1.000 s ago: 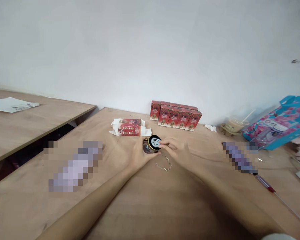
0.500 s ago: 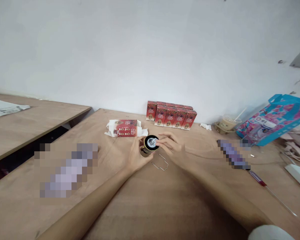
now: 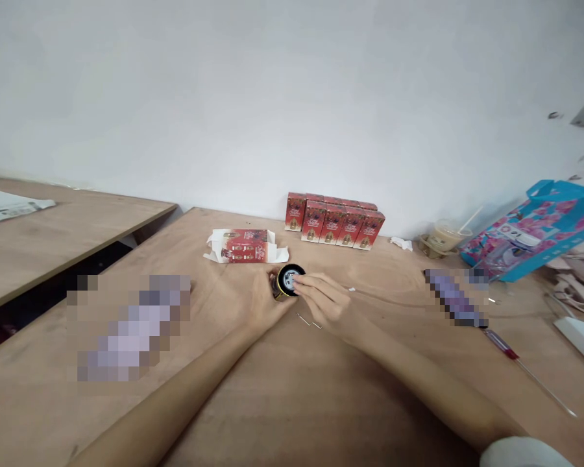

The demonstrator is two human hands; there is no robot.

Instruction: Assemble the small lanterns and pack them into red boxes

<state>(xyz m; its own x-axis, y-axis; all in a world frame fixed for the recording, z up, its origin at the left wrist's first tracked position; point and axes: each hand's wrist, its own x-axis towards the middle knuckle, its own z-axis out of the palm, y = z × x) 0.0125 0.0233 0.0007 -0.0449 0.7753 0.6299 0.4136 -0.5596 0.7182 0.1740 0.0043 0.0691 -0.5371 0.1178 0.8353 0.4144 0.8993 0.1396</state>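
Observation:
Upright in my left hand (image 3: pixel 265 298) is a small black-and-gold lantern (image 3: pixel 283 270), its round black base turned up toward me. A pale disc with dark details sits in the middle of that base. My left fingers and thumb wrap round its side. My right hand (image 3: pixel 327 297) presses its bunched fingertips onto the disc; whatever may be between them is hidden. Below the hands lies a bent thin wire (image 3: pixel 304 319), partly covered by my right hand. A tiny white scrap (image 3: pixel 352 289) rests to the right of my right hand.
An unfolded red box (image 3: pixel 246 246) lies beyond my left hand. Several upright red boxes (image 3: pixel 333 224) stand by the wall. To the right are a drink cup (image 3: pixel 446 237), a floral bag (image 3: pixel 530 233), a blurred-out phone-like item (image 3: pixel 455 298) and a screwdriver (image 3: pixel 502 344).
My right hand has come further over the lantern's base, its fingers now closer together, and covers more of the wire. A small white scrap now shows on the table beside it.

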